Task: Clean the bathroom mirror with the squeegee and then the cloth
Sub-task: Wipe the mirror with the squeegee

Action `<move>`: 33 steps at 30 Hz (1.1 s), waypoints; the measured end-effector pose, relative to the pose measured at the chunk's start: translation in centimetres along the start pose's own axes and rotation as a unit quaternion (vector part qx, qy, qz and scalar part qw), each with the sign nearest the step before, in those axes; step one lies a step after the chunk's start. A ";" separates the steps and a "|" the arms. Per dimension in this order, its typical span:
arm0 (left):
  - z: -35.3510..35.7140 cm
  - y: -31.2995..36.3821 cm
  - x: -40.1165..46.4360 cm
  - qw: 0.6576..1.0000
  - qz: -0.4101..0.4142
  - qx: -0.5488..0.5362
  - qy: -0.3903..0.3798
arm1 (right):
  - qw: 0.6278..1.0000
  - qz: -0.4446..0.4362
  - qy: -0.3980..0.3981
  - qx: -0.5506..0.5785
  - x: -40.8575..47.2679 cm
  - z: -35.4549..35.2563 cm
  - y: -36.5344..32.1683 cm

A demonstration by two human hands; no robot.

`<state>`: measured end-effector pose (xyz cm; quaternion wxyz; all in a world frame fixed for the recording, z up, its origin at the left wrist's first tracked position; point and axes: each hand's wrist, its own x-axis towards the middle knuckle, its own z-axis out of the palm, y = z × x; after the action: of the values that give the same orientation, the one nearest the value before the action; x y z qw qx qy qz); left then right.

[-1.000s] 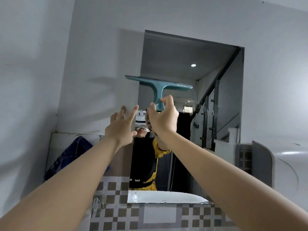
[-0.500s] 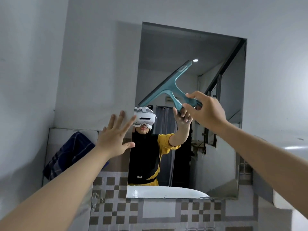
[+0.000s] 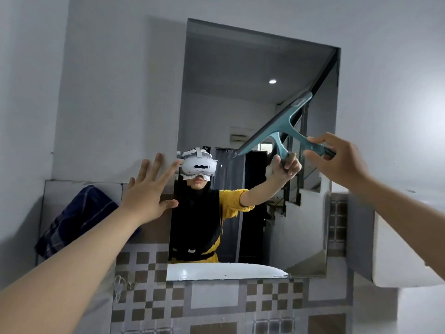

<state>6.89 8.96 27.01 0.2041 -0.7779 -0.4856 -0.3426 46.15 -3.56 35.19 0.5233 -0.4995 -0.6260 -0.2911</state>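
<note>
since a moment ago the squeegee has slid further right across the mirror, from the middle of the glass to its right side, and the right arm has swung out with it. at the far left a dark blue checked cloth hangs by the wall, near the corner. next to it the left hand is spread open with straight fingers, its fingertips at the mirror's left edge and holding nothing. on the glass the blade lies tilted, low end towards the middle, high end up near the right edge; whether it presses the glass cannot be told. at the right the right hand curls its fingers round the handle. a white basin juts in from the right below the arm, and brown and white checked tiles run under the mirror.
</note>
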 end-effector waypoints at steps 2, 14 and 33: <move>0.1 0.0 0.0 1.000 0.000 -0.002 0.002 | 0.999 0.036 0.009 0.010 -0.9 -1.0 1.4; 0.1 0.3 -0.1 1.000 -0.004 -0.001 0.015 | 0.980 0.181 0.019 0.077 -5.6 -0.2 1.6; 0.3 1.1 -0.2 0.999 -0.038 0.021 0.019 | 0.859 0.400 0.080 0.309 -5.7 7.5 -9.8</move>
<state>7.88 8.54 26.67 0.2161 -0.7479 -0.5178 -0.3546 34.01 -2.01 29.26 0.7704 -0.4945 -0.3864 0.1125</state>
